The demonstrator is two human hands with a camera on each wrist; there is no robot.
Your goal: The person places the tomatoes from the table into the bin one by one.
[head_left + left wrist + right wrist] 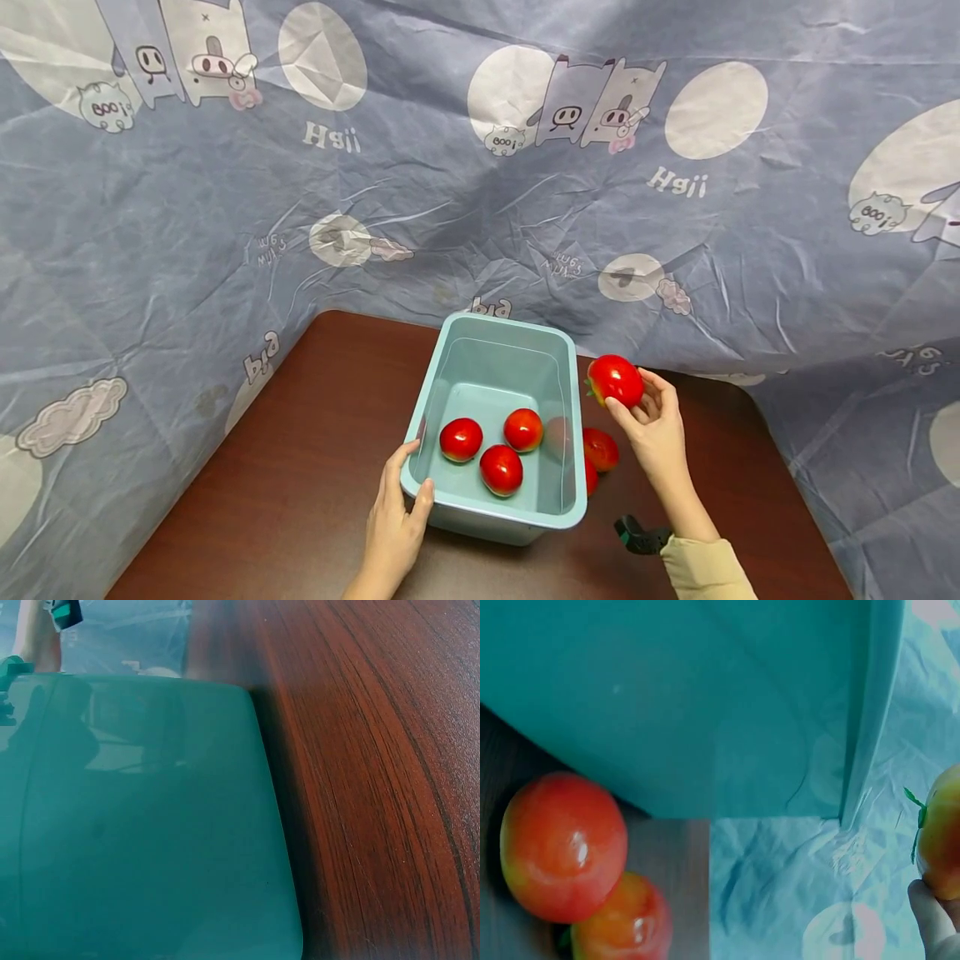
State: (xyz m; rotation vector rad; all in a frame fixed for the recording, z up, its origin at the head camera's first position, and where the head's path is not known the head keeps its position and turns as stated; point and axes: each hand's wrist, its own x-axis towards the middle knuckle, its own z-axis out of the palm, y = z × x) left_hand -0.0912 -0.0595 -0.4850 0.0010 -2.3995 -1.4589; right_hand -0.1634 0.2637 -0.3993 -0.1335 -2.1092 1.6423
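My right hand (pixel 654 429) pinches a red tomato (pixel 615 380) between thumb and fingers, up in the air just right of the bin. Part of this tomato, with its green leaves, shows at the right edge of the right wrist view. A light blue-green plastic bin (pixel 510 322) stands on the table, and my left hand (pixel 395 521) holds its near left corner, thumb and fingers at the rim. Inside the bin lie three tomatoes (pixel 501 470). Beside its right wall, below my right hand, are two more tomatoes (pixel 564 847), close together.
The brown wooden table (pixel 300 450) carries the bin. A small black and green device (pixel 641 536) appears by the right wrist. Behind the table hangs a wrinkled grey-blue cloth (pixel 420 200) printed with cartoon animals.
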